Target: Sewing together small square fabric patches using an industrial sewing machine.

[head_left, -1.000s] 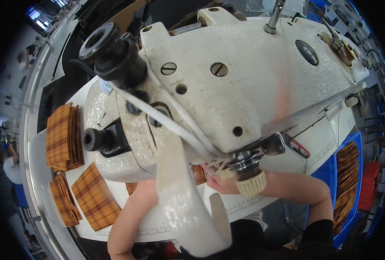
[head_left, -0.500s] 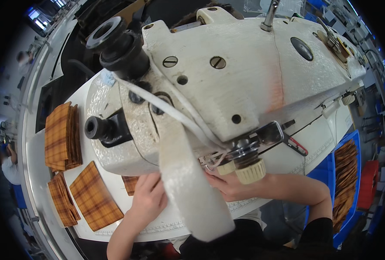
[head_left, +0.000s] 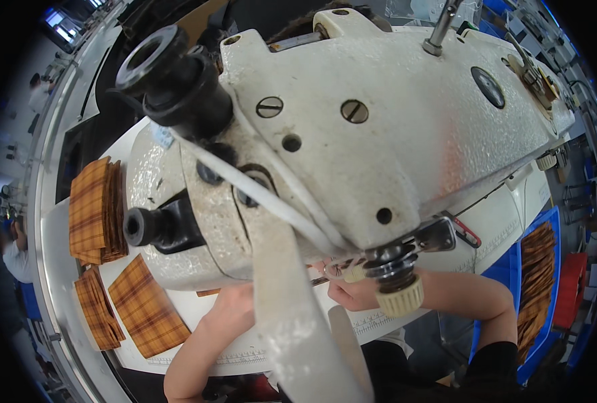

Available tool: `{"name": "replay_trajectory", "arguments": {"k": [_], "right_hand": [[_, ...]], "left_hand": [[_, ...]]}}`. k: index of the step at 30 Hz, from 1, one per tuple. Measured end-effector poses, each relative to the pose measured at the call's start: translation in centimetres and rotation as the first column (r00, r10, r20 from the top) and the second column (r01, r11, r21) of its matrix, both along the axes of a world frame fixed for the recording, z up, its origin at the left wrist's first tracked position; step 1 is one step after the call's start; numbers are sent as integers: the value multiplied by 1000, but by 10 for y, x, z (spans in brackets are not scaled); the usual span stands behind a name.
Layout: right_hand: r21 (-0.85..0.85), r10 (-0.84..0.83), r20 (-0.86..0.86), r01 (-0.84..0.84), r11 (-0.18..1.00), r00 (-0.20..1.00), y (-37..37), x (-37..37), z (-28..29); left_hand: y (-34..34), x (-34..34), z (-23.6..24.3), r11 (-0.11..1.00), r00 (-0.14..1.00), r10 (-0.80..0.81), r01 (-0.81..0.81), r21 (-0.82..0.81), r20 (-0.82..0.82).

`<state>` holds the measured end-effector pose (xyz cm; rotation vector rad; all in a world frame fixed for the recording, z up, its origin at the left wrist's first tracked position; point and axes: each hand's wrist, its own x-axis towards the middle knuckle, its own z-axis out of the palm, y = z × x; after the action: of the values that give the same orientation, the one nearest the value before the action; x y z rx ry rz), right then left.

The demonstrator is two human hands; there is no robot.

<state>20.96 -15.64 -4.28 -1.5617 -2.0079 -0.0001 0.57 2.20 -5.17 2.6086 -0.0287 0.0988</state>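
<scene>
A white sewing machine (head_left: 325,168) fills the middle of the view and covers much of what my hands do. My left hand (head_left: 234,310) rests on the white table at the machine's near side, its fingers hidden behind the machine head and the pale lever. Beside it shows a thin strip of an orange-brown plaid fabric piece (head_left: 209,292). Under the thread tension knob (head_left: 400,295), my right hand (head_left: 355,293) has its visible fingers curled in. The fingertips are hidden, and I cannot make out what they hold.
On the left lie a tall stack of plaid pieces (head_left: 95,211), a smaller stack (head_left: 98,309) and a single plaid panel (head_left: 148,305). A blue bin (head_left: 554,269) full of plaid pieces stands at the right. A red-handled tool (head_left: 468,233) lies behind the machine's tension knob.
The machine looks larger and nearer as my view has shifted. The plaid piece beside my left hand is now mostly covered. My right hand's fingers look more curled.
</scene>
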Motion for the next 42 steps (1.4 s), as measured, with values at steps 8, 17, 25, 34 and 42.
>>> {"name": "replay_trajectory", "arguments": {"k": [8, 17, 25, 34, 42], "right_hand": [[18, -66, 90, 65, 998, 994, 21, 15, -21], [132, -119, 186, 95, 987, 975, 22, 18, 17], [355, -41, -50, 56, 933, 998, 17, 18, 19], [336, -86, -14, 86, 938, 996, 0, 27, 0], [297, -34, 27, 24, 955, 999, 11, 12, 20]], "left_hand": [[24, 4, -10, 882, 995, -45, -3, 472, 91], [13, 34, 38, 981, 981, 192, -192, 12, -2], [56, 47, 48, 798, 774, 586, -499, -339, 240], [46, -38, 80, 535, 472, 829, -826, -180, 299], [111, -284, 99, -106, 346, 603, -859, 502, 719]]}}
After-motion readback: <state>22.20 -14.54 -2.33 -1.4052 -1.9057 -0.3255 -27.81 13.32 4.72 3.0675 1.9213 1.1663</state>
